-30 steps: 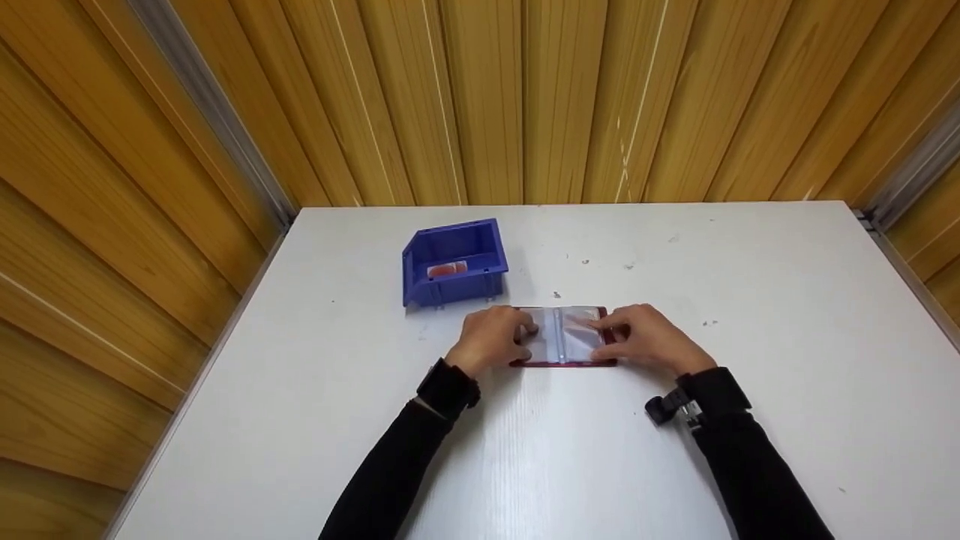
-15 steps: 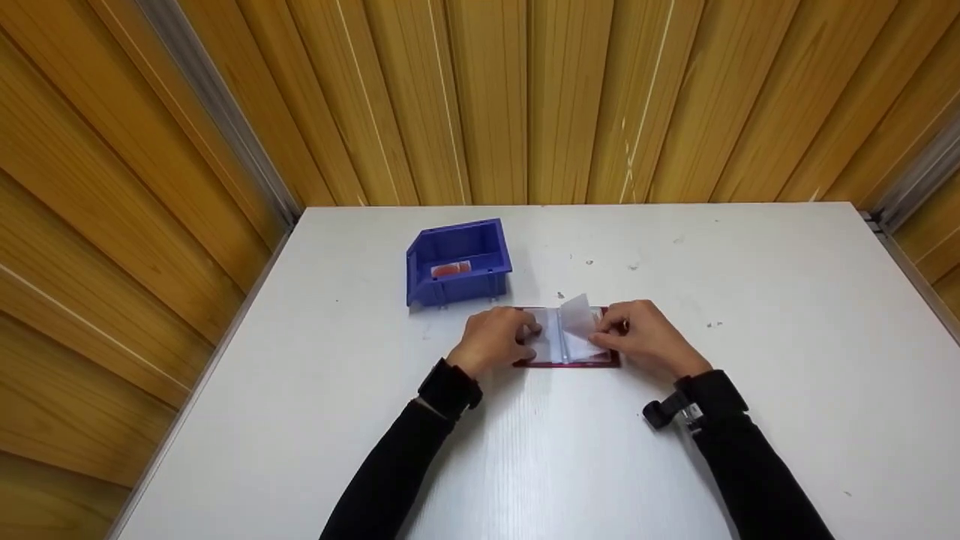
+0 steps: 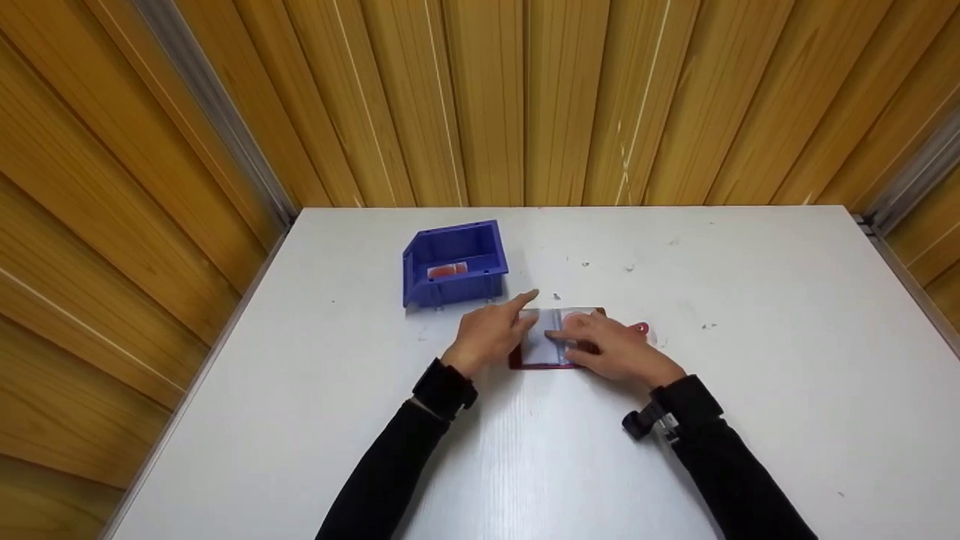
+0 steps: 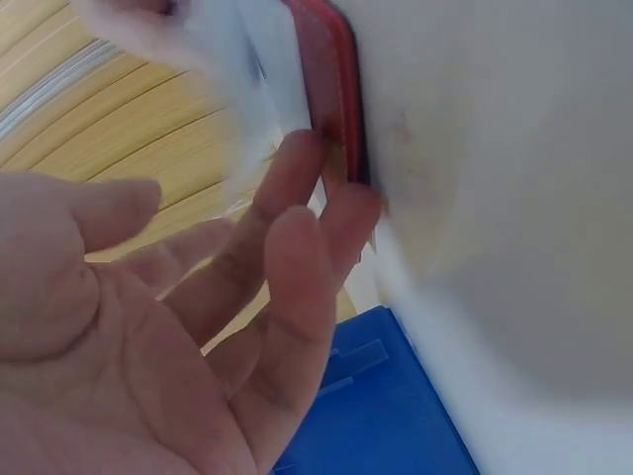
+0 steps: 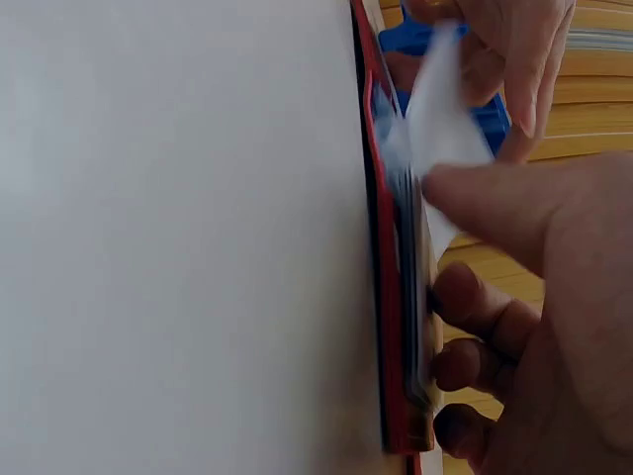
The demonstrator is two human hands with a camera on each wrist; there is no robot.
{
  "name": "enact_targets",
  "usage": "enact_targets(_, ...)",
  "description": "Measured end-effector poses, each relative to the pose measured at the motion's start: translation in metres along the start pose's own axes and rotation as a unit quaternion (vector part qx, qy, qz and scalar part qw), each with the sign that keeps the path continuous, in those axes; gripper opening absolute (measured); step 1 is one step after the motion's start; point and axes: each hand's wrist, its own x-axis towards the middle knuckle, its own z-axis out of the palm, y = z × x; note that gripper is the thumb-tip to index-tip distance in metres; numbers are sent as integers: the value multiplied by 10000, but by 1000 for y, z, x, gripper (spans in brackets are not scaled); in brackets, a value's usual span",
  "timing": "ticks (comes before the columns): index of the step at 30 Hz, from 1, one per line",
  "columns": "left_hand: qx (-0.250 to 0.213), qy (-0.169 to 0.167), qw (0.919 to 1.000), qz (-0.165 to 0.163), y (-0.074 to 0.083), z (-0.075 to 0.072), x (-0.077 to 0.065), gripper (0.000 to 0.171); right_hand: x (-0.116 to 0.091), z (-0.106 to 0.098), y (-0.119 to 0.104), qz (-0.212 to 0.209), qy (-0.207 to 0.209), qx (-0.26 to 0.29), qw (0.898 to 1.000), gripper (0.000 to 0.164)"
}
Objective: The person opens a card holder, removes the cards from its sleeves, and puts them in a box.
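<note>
A red card holder (image 3: 551,367) with clear plastic sleeves (image 3: 540,343) lies spread on the white table. A red tab (image 3: 641,328) with a round snap sticks out at its right. My left hand (image 3: 487,337) is at its left edge; in the left wrist view two fingertips touch the red cover (image 4: 336,89), the other fingers loosely extended. My right hand (image 3: 611,349) lies over the right half, index finger stretched to the spine. In the right wrist view a blurred sleeve (image 5: 440,109) stands up beside the thumb, and fingertips rest along the stacked sleeves (image 5: 420,287).
A blue bin (image 3: 469,286) stands behind and left of the card holder, with a small red-and-white piece (image 3: 448,270) inside. Yellow wood-look panels (image 3: 559,97) rise behind the table (image 3: 750,315). Several small marks dot the tabletop.
My right hand has moved left across the card holder, turning a clear sleeve over toward the left. My left index finger has straightened away from the sleeves. The bin has stayed put.
</note>
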Motion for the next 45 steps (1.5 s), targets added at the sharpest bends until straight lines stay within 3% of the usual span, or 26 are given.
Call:
enact_targets(3,113,-120,9998,126,1,3,0,54,-1,2,-2,97,-72,-219,9997,42)
enact_targets(9,458,-155,9985,263,1,6,-3,37,-2,1,1,94,-61,92,9999,49)
enact_targets(15,577,-136,9979,260,2,6,-4,36,-3,-6,8,145,-81,143,9998,60)
enact_targets(22,630,-196,9977,184,2,6,-2,34,-10,-22,21,597,-179,434,9971,68)
enact_targets(31,609,-245,9978,46,0,5,-1,31,-12,-28,29,1117,-232,785,9904,71)
enact_targets(35,767,180,9967,201,3,9,-1,21,-13,-27,29,1052,-158,857,9906,70)
enact_targets(38,602,568,9957,424,8,15,0,18,-12,-28,29,984,-122,849,9914,69)
enact_targets(40,335,626,9963,480,12,18,1,22,-12,-27,29,944,-119,856,9918,69)
enact_targets(45,-623,5,9974,364,22,24,7,23,-11,-26,31,869,-138,765,9932,69)
